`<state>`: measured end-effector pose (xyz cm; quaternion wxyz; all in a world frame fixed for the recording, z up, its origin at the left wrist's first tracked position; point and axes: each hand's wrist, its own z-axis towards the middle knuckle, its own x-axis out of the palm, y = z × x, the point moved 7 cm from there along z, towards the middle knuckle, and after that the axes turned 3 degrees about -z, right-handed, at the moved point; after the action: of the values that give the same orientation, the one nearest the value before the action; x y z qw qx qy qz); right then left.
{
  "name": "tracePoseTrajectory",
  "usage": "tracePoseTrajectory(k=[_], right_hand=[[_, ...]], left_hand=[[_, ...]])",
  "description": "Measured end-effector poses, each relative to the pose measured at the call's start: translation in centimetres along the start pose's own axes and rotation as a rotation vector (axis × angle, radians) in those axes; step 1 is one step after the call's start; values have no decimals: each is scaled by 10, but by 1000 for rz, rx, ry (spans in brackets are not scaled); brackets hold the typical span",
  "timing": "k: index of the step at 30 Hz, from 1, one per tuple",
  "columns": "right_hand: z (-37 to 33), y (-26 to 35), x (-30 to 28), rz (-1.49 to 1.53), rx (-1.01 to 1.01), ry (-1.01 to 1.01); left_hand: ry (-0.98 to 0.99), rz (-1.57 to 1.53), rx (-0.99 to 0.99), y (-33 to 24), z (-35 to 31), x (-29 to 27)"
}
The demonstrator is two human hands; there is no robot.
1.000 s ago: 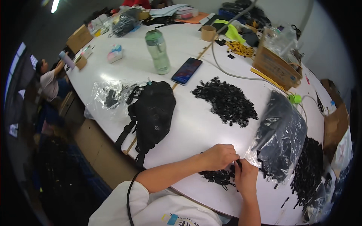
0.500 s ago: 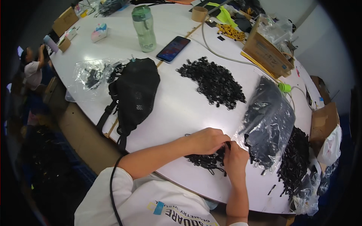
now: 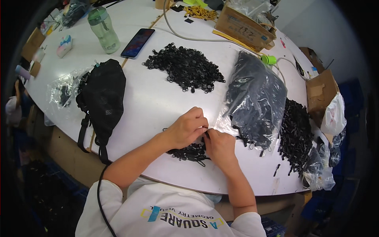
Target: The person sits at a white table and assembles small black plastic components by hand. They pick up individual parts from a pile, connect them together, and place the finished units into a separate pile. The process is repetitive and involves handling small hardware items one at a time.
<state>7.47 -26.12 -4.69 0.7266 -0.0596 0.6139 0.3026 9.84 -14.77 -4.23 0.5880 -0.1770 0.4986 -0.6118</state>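
My left hand [image 3: 190, 128] and my right hand [image 3: 220, 147] meet near the front edge of the table, fingers pinched together. Between the fingertips a small black piece [image 3: 206, 133] shows; its shape is mostly hidden. Just below the hands lies a pile of black looped cord pulls [image 3: 188, 153], partly covered by the left forearm. Farther off is a heap of small black pieces with round ends [image 3: 183, 69]. To the right of my right hand lies a clear plastic bag [image 3: 256, 94] filled with black pieces, some spilling from its near end.
Another large heap of black pulls [image 3: 296, 136] lies at the right edge. At left are a black waist bag [image 3: 103, 100], a green bottle [image 3: 104, 33] and a phone [image 3: 137, 43]. A cardboard box [image 3: 246, 27], a grey cable [image 3: 185, 38] and yellow cords [image 3: 201, 13] sit farther back.
The whole view has shifted, so the table's things appear farther left and higher. Both hands stay pinched together over the small black piece, with the left hand's fingers slightly differently placed.
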Motion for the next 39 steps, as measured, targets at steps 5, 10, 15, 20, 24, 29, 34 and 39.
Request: tracePoseTrajectory(k=[5,10,15,20,24,29,34,39], right_hand=[[0,7,-17,97,-68,-104],[-1,4,-17,298,42,-133],[7,-8,-9,845,284,-6],[6,-3,-25,499,4,-91],[-5,9,-24,61,-283,-190],[-21,14,-30,-66,-445,-217],[-31,-9,-45,265,-102,-190],[-71,-92,-104,481,320,-382]], left_hand=[[107,-658,-217,11,-7,15],[-47,-440,-136,-5,-3,7],[-348,39,271,-12,-5,-14],[-67,-60,121,-12,6,-13],[215,-26,-27,-2,4,5],[260,175,190,-13,3,-12],[200,125,181,-10,4,-17],[-88,145,20,7,0,-49]])
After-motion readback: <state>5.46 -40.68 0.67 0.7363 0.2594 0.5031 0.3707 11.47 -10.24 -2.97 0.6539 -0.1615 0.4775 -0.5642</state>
